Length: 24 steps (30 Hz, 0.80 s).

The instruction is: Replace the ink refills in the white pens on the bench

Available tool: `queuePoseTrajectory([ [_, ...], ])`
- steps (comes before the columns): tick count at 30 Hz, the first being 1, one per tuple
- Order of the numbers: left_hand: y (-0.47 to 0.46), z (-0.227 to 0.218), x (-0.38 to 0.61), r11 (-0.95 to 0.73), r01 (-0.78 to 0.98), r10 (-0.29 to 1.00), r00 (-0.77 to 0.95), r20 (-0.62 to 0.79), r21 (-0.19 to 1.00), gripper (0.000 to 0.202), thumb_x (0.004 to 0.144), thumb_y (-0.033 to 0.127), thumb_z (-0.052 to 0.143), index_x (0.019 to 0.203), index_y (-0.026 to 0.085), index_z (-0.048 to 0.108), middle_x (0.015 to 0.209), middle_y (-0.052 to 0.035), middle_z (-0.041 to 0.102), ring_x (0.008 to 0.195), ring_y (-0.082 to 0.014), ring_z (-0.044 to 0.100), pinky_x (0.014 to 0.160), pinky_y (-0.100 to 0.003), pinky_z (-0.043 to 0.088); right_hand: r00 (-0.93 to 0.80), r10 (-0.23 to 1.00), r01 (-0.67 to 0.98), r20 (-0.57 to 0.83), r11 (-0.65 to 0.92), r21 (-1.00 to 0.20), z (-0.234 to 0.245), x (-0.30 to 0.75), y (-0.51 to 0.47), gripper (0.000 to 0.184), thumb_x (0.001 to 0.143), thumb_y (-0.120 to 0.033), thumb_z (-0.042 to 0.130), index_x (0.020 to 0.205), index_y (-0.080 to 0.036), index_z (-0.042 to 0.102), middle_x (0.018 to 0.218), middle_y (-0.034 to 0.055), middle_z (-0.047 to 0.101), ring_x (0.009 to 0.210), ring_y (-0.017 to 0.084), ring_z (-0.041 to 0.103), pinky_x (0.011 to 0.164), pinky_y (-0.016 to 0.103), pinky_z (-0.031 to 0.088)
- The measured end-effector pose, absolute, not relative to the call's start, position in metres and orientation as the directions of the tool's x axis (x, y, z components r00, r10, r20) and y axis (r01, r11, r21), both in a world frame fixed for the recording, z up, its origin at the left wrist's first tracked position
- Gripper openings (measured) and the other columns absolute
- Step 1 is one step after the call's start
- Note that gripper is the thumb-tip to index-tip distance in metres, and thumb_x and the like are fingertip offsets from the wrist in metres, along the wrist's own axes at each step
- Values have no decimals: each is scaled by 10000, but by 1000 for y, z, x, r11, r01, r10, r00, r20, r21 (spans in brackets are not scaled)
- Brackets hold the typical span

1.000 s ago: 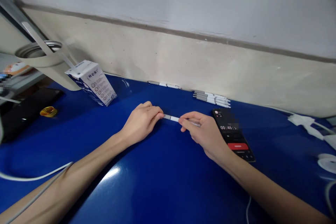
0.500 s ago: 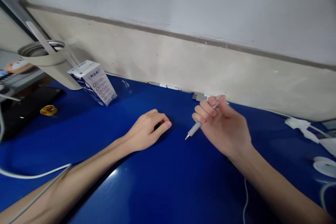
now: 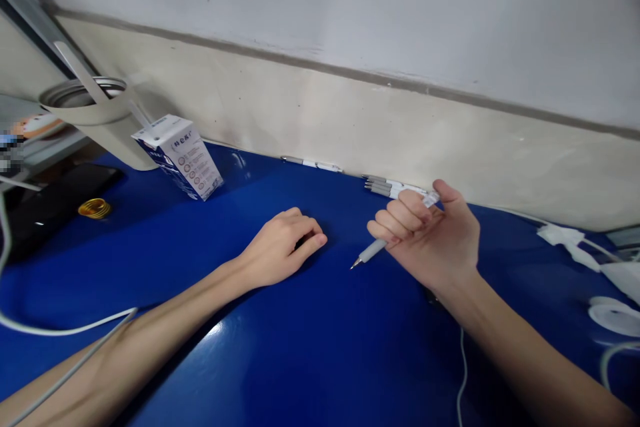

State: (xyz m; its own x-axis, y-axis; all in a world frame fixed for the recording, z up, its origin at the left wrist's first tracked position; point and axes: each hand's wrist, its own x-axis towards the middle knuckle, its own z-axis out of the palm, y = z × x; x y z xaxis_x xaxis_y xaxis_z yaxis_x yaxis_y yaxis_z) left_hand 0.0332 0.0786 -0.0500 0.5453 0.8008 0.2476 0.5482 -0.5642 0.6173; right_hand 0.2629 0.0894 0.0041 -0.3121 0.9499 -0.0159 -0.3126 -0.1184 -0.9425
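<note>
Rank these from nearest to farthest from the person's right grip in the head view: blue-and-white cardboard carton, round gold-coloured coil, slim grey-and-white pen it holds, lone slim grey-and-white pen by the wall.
1. Held pen: inside the right grip.
2. Lone pen: to its left, along the wall.
3. Carton: farther left.
4. Gold-coloured coil: farthest left.

Gray-and-white pen [image 3: 373, 251], clasped in the right hand [image 3: 425, 233], slanted, metal tip exposed, pointing down and left
</note>
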Motion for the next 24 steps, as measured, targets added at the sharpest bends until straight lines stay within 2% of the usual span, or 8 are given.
queuePoseTrajectory([
  [7,78,-51,34,-581,546,791,554,261,604,288,981,348,394,874,176,599,779,-27,637,749,-176,518,743,-334,413,-318,947,-171,34,-22,-985,0,263,90,532,901,-631,236,564,-229,147,501,-48,117,467,139,157,481,323,286],
  [9,78,-51,34,-577,551,794,552,256,603,287,980,352,397,875,177,598,775,-26,636,748,-175,516,740,-333,410,-319,947,-191,30,-33,-981,-1,261,90,539,898,-645,236,563,-229,158,509,-47,128,470,137,165,485,323,291],
  [12,78,-51,34,-576,551,793,556,249,604,283,973,367,411,880,178,601,773,-24,635,747,-172,512,736,-329,406,-306,951,-252,31,-50,-966,-3,257,90,596,854,-750,156,564,-230,189,538,-41,150,490,142,197,512,332,316],
  [15,78,-49,34,-594,548,778,577,248,589,296,969,380,414,871,177,606,770,-26,632,737,-172,508,743,-332,402,-287,958,-240,30,-42,-970,-5,253,89,638,799,-814,82,564,-234,205,562,-34,163,514,151,234,546,346,355],
  [21,77,-50,34,-604,555,775,576,258,572,301,971,372,406,873,174,610,777,-33,636,748,-177,511,744,-333,403,-282,959,-192,14,-42,-980,-6,251,88,635,794,-801,20,568,-241,215,573,-27,187,525,160,268,566,366,387],
  [24,77,-50,34,-602,561,778,571,260,568,280,968,365,418,888,178,611,768,-31,630,757,-180,517,744,-330,407,-278,961,-200,2,-55,-978,-7,247,88,603,826,-768,49,600,-240,233,606,-26,201,549,170,300,594,370,405],
])
